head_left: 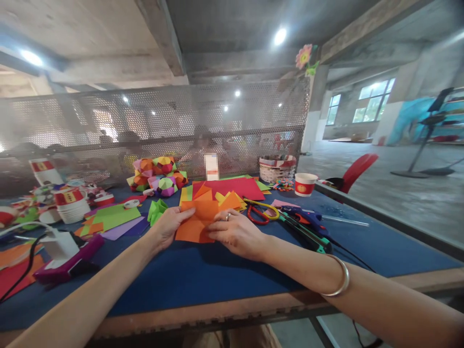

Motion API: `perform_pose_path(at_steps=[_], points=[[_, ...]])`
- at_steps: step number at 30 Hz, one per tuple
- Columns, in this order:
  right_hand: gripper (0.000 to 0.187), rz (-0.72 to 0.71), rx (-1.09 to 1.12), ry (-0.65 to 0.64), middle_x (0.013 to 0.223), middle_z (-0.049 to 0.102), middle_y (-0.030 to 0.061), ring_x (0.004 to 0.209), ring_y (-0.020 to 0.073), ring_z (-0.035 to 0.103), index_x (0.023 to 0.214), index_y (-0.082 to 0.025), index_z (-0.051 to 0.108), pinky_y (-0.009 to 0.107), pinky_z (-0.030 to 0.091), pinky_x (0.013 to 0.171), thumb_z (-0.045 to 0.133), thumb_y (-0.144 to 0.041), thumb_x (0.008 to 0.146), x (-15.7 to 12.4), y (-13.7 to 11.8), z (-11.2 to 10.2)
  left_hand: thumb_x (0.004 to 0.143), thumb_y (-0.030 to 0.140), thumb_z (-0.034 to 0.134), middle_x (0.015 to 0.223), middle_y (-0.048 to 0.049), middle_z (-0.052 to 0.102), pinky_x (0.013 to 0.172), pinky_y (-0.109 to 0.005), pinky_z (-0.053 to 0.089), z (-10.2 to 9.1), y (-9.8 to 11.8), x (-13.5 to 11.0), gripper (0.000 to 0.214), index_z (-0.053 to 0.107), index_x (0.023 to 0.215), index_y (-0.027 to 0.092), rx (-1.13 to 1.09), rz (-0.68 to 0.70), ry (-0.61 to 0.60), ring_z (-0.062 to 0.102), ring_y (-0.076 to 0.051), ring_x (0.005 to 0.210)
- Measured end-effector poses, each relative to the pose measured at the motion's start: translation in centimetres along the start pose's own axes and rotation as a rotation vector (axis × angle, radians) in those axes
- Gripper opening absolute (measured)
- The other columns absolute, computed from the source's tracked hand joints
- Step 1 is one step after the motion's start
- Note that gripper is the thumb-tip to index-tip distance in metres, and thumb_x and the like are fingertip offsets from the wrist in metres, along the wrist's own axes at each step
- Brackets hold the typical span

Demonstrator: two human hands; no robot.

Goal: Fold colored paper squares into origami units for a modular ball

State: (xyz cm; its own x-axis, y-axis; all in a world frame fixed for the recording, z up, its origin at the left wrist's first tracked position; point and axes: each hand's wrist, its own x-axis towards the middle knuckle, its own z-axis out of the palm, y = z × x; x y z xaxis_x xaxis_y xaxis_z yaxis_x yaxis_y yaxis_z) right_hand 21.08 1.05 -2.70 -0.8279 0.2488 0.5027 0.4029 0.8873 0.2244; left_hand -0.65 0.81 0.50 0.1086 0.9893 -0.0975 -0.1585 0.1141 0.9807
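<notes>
Between my hands is a creased square of orange paper point(197, 227), raised a little above the blue tabletop. My left hand point(170, 224) pinches its left edge, thumb on top. On the right side, my right hand point(235, 232) has its fingers closed on the paper's edge; a ring and a bracelet show on that arm. Folded orange and yellow paper pieces point(231, 200) lie just behind, beside a stack with a red sheet point(239, 187) on top. Left of the paper sits a folded green piece point(157, 211).
Scissors point(259, 212), a green-and-black cutter point(302, 232) and a blue glue gun point(304, 216) lie at right, near a paper cup point(305, 184) and a basket point(277, 169). Folded-paper balls point(159, 176) stand behind; a purple power strip point(68, 261) with cables is at left.
</notes>
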Motion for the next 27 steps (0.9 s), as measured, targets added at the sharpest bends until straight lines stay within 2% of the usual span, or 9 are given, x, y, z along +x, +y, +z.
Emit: perform_pose_path(at_steps=[6, 10, 14, 19, 24, 27], points=[[0.026, 0.006, -0.014, -0.018, 0.118, 0.077, 0.0080, 0.112, 0.0223, 0.064, 0.110, -0.020, 0.078, 0.040, 0.050, 0.096, 0.055, -0.014, 0.098, 0.03, 0.01, 0.00, 0.081, 0.015, 0.078, 0.081, -0.0140, 0.082, 0.066, -0.030, 0.062, 0.05, 0.15, -0.17, 0.007, 0.079, 0.084, 0.009, 0.019, -0.009, 0.009, 0.077, -0.022, 0.064], [0.026, 0.032, -0.031, -0.020, 0.119, 0.077, 0.0093, 0.112, 0.0229, 0.063, 0.111, -0.020, 0.078, 0.040, 0.050, 0.095, 0.054, -0.015, 0.099, 0.03, -0.02, -0.19, 0.078, 0.010, 0.079, 0.079, -0.0128, 0.081, 0.065, -0.028, 0.062, 0.41, 0.46, -0.56, 0.005, 0.079, 0.082, 0.009, -0.014, -0.004, -0.015, 0.075, -0.020, 0.063], [0.024, 0.046, -0.040, 0.015, 0.117, 0.077, 0.0086, 0.110, 0.0229, 0.064, 0.108, -0.021, 0.077, 0.040, 0.050, 0.093, 0.056, -0.014, 0.098, -0.02, 0.04, -0.04, 0.068, 0.011, 0.086, 0.079, -0.0121, 0.081, 0.065, -0.026, 0.061, 0.15, 0.40, -0.52, 0.018, 0.079, 0.084, 0.008, 0.003, -0.016, -0.090, 0.076, -0.020, 0.064], [0.025, 0.104, -0.083, 0.113, 0.116, 0.076, 0.0087, 0.105, 0.0218, 0.064, 0.110, -0.021, 0.077, 0.036, 0.050, 0.089, 0.056, -0.014, 0.099, -0.14, 0.25, 0.31, 0.058, 0.012, 0.090, 0.085, -0.0142, 0.082, 0.074, -0.032, 0.062, -0.43, 0.05, -0.19, 0.036, 0.080, 0.092, 0.008, 0.010, 0.001, -0.150, 0.079, -0.027, 0.075], [0.024, 0.129, -0.073, 0.174, 0.110, 0.077, 0.0077, 0.100, 0.0212, 0.065, 0.105, -0.021, 0.078, 0.036, 0.050, 0.085, 0.055, -0.018, 0.101, -0.26, 0.46, 0.28, 0.061, 0.000, 0.080, 0.082, -0.0102, 0.082, 0.076, -0.029, 0.061, -0.11, 0.21, -0.30, 0.027, 0.081, 0.085, 0.011, -0.024, 0.026, -0.102, 0.078, -0.023, 0.075], [0.022, 0.152, -0.055, 0.189, 0.109, 0.077, 0.0076, 0.099, 0.0213, 0.065, 0.104, -0.021, 0.078, 0.036, 0.049, 0.085, 0.056, -0.020, 0.101, -0.29, 0.56, 0.30, 0.070, -0.001, 0.072, 0.079, -0.0092, 0.082, 0.071, -0.026, 0.061, 0.29, 0.52, -0.52, 0.018, 0.080, 0.080, 0.012, -0.021, 0.005, -0.051, 0.077, -0.020, 0.069]])
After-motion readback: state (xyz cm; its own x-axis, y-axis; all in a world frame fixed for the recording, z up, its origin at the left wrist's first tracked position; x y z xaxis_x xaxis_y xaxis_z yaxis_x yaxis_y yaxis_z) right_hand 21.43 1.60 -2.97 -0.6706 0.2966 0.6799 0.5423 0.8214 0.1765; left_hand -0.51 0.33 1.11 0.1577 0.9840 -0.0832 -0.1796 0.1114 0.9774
